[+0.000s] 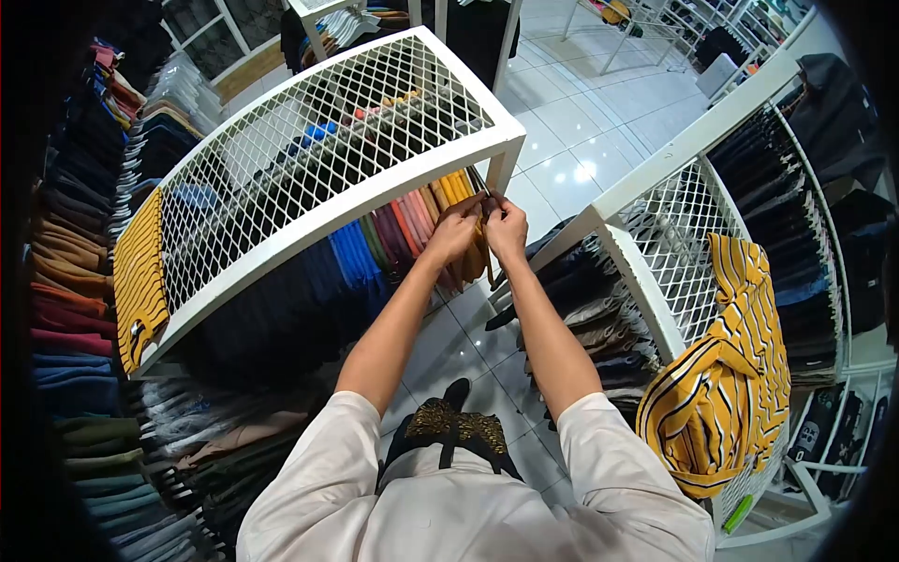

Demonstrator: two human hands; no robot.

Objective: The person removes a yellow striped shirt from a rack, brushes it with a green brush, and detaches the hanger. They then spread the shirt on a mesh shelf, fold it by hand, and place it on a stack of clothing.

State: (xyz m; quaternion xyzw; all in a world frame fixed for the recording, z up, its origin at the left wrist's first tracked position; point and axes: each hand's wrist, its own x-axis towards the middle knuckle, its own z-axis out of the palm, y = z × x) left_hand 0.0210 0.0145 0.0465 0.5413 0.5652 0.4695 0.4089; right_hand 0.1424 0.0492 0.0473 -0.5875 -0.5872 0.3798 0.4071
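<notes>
Both my arms reach forward to the near end of a white rack, where garments hang in a row under its top. My left hand is closed, fingers bent, beside the yellow garments at the end of the row. Close to its right, my right hand is closed too, with fingertips pinched together. Between the fingertips of both hands is a small dark piece, too small and partly covered to name. Pink, red, green and blue garments hang to the left of my hands.
The rack's white mesh top carries a folded yellow striped garment. On the right-hand rack lies a crumpled yellow striped garment. A bright green object sits at lower right. Tiled floor runs between the racks.
</notes>
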